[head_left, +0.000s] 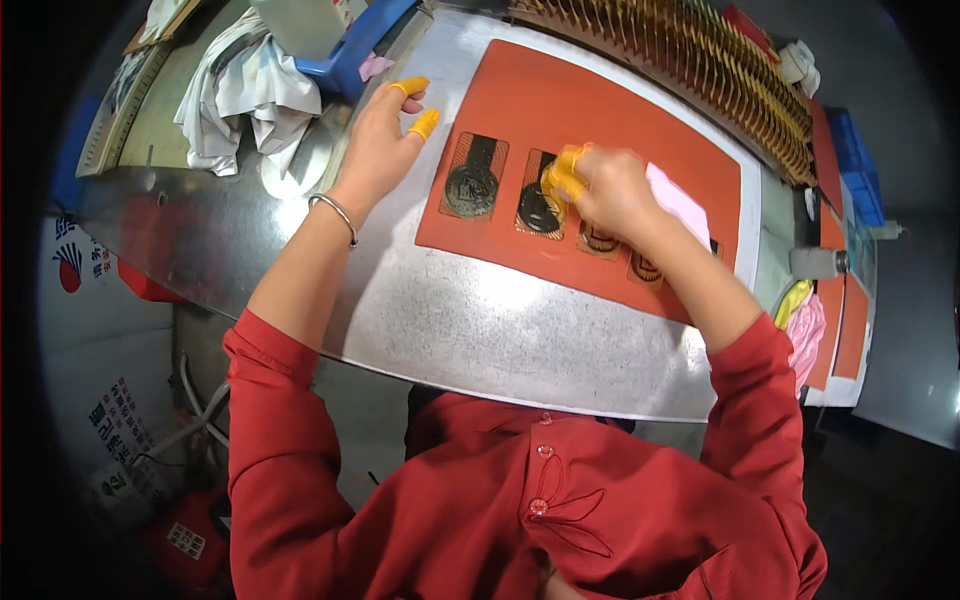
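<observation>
One grey metal tabletop (pixel 480 310) carries a flat orange-red mat (pixel 570 95). The left hand (pixel 385 137) is open, farther off. The right hand (pixel 612 190) is nearer, bunched; I can't tell if it grips. On the mat, just left, a thin black-and-gold oblong plate (pixel 537 213) lies near-to-far.

Glossy dark embossed pieces (pixel 541 213) — matt orange sheet (pixel 570 90), shiny metal tabletop (pixel 480 330) (plus wrinkly white cloth (pixel 265 85))

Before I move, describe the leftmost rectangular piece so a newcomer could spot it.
On the metal table, find the red mat. The leftmost rectangular piece lies near its left edge, bearing a dark disc below a dark band. It alone in the row shows whole.
</observation>
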